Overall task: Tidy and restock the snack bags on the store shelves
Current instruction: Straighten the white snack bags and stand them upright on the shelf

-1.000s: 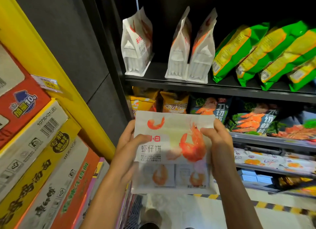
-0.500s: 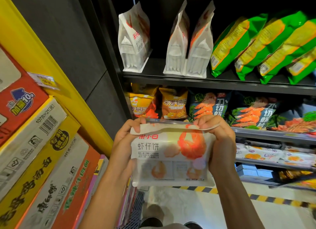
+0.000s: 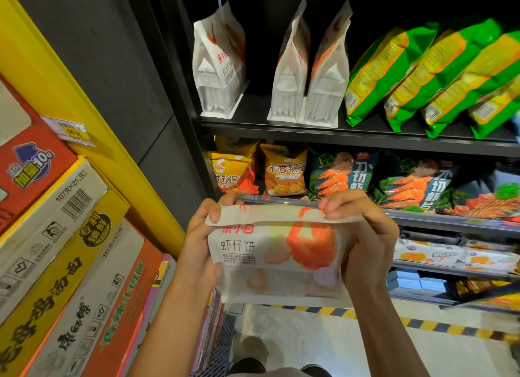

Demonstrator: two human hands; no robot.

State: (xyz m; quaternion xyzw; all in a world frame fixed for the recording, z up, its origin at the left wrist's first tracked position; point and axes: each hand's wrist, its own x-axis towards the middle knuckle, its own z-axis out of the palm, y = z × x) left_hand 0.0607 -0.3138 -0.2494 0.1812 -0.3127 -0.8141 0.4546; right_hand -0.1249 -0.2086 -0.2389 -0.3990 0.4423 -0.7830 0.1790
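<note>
Both my hands grip the white shrimp-cracker bag (image 3: 278, 253): left hand (image 3: 197, 244) and right hand (image 3: 363, 241) now pinch its top seal, folded over since a second ago. Above the bag, three matching bags (image 3: 309, 67) stand on the top shelf (image 3: 337, 131), probably its destination.

Just the one view here, a wide-angle head cam looking forward and down from the person's own eye line. It faces a black metal shelf unit (image 3: 351, 136) straight on and pretty close. Stacked printed cardboard cartons (image 3: 56, 236) fill the left edge, bent by the lens. The bottom of the frame reaches the pale floor with its yellow-and-black striped tape (image 3: 422, 324). No second view to share anything.
</note>
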